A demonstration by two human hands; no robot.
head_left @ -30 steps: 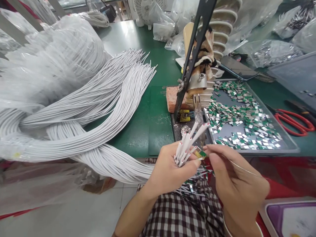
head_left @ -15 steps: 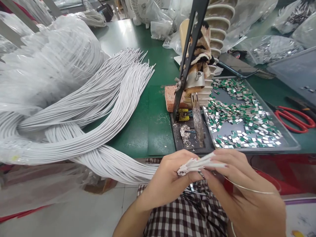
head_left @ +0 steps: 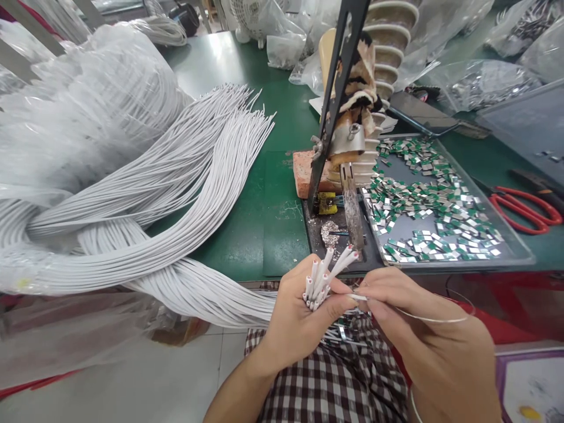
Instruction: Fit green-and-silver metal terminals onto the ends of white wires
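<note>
White wires (head_left: 316,285) in the left hand (head_left: 296,320) have swung back upward.

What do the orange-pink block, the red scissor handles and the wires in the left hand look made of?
Block: probably fired brick, matt and rough, given its orange-pink, speckled faces.
Red scissor handles: likely smooth plastic or rubber, by their even, slightly shiny colour.
Wires: white, smooth, plastic-like sleeves, with reddish spots at the tips; their core material is unclear.

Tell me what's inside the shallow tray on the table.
The tray holds many small green-and-silver pieces; whatever the crowded ones cover can't be seen.
</note>
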